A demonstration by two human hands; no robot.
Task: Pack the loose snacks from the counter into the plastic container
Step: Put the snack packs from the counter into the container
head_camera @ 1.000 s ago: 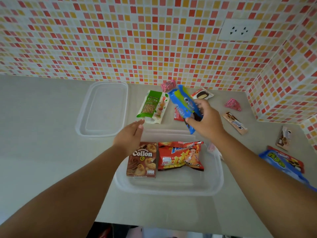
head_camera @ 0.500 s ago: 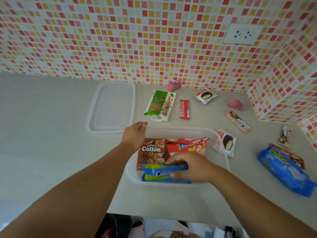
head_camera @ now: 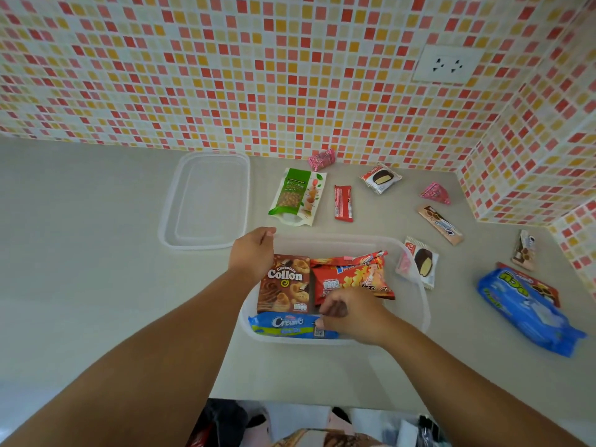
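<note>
Low in the frame, the right hand (head_camera: pixel 350 312) pinches the blue cookie pack (head_camera: pixel 290 324) inside the plastic container (head_camera: pixel 419 304). The left hand (head_camera: pixel 253 253) grips its far-left rim. Many snacks, like the green nut bag (head_camera: pixel 298 196) further up, wait on the surface (head_camera: pixel 96 269); careless stacking could leave no room.

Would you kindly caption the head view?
Right hand sets blue Cream-O pack into plastic container; left hand steadies its rim.
</note>
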